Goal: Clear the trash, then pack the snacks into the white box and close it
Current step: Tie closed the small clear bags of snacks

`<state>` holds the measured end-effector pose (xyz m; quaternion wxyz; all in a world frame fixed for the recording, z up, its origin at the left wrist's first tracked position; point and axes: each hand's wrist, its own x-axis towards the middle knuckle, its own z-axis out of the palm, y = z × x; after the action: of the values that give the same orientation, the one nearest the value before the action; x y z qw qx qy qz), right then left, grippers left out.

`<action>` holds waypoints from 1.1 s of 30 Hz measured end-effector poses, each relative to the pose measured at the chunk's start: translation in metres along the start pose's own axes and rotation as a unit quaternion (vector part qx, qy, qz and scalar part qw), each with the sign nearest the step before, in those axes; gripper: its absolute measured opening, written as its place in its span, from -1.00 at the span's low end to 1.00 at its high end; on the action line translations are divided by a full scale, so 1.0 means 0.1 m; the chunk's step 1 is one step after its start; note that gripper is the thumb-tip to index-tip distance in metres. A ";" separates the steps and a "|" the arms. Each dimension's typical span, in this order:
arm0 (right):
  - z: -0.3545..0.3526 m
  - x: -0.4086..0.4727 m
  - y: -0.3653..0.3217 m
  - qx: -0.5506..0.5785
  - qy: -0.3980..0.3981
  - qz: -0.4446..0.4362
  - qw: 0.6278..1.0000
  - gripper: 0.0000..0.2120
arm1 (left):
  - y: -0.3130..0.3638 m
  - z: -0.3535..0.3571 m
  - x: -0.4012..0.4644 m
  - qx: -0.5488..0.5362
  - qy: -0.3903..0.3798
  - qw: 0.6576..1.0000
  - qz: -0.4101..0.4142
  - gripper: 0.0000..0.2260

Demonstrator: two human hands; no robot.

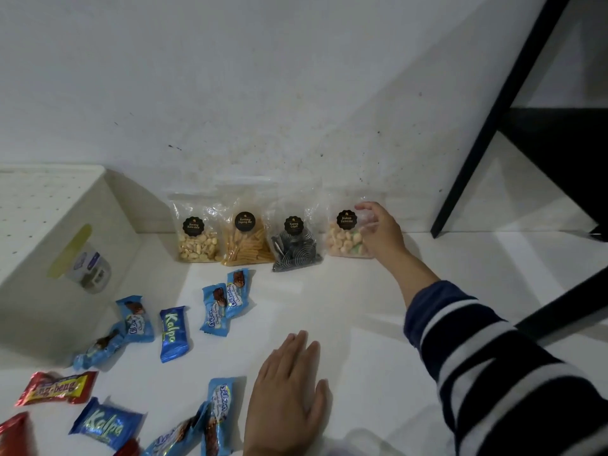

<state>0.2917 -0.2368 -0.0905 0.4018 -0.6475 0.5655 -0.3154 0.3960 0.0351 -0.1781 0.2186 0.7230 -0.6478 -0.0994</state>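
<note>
Several clear snack bags lean on the wall in a row: peanuts [196, 236], yellow sticks [245, 240], black-and-white swirl biscuits [294, 246], and pastel biscuits [345, 235]. My right hand [381, 230] is closing on the right edge of the pastel biscuit bag, fingers curled around it. My left hand [286, 393] lies flat on the white floor, fingers apart, holding nothing. Blue Kalpa wrappers [173, 334] and other blue bars [215, 307] lie scattered at the left, with a red Beng-beng bar [56, 388]. The white box [65, 232] stands at the left with a small cup inside.
A black frame leg [487, 126] slants down at the right to the floor near the wall. More wrapped bars [217, 416] lie beside my left hand. A red wrapper [13, 436] shows at the bottom left corner.
</note>
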 end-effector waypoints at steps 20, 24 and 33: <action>-0.28 -2.21 -1.26 -0.315 -0.185 -0.012 0.931 -0.53 | -0.09 -1.37 -0.14 -0.028 -0.227 0.973 -0.032 -0.71; 0.12 -2.84 -1.76 -0.322 -0.195 -0.038 0.926 -0.53 | -0.39 -2.32 -0.53 -0.052 -0.176 0.983 -0.024 -0.71; 1.39 -3.52 -2.64 -0.329 -0.232 -0.074 0.912 -0.50 | -1.66 -4.02 -1.35 0.013 -0.066 0.995 -0.076 -0.72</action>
<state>0.4810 0.1430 0.0912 0.2613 -0.8380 0.4786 0.0189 0.6966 0.2532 0.0847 0.1577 0.7646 -0.6054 -0.1550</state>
